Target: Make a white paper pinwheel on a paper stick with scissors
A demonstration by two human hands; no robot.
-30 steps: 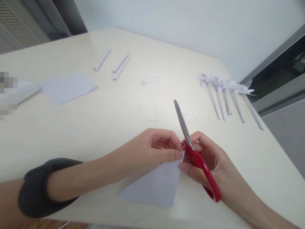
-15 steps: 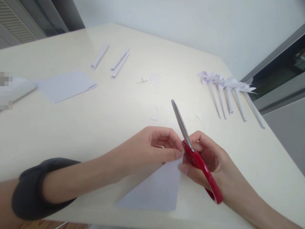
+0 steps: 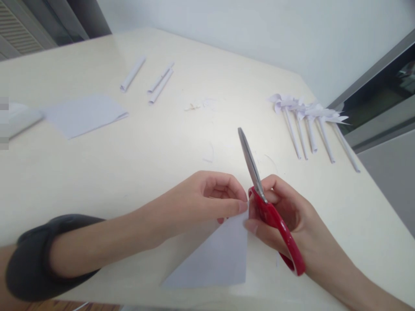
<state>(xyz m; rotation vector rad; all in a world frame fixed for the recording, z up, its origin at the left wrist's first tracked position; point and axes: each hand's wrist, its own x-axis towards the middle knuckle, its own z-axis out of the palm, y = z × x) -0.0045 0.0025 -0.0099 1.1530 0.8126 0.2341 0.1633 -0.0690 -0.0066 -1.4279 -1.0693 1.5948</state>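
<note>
A folded triangle of white paper [image 3: 215, 259] hangs between my hands near the front edge of the table. My left hand [image 3: 214, 198] pinches its top corner between thumb and fingertips. Red-handled scissors [image 3: 275, 220] rest in my right hand [image 3: 285, 220], blades together and pointing up and away from me. The right thumb and fingers also touch the paper's right edge just below that corner. Part of the scissors' far handle is hidden behind the right fingers.
Several paper pinwheels on rolled sticks [image 3: 311, 125] lie in a row at the right. Rolled paper tubes [image 3: 132, 74] lie at the back left, near a paper sheet [image 3: 87, 114]. Small paper scraps [image 3: 209, 103] are scattered mid-table [image 3: 155, 151].
The scissors' tip has swung slightly right and away from me. The paper's lower right corner has shifted a little to the right. Both hands keep their hold.
</note>
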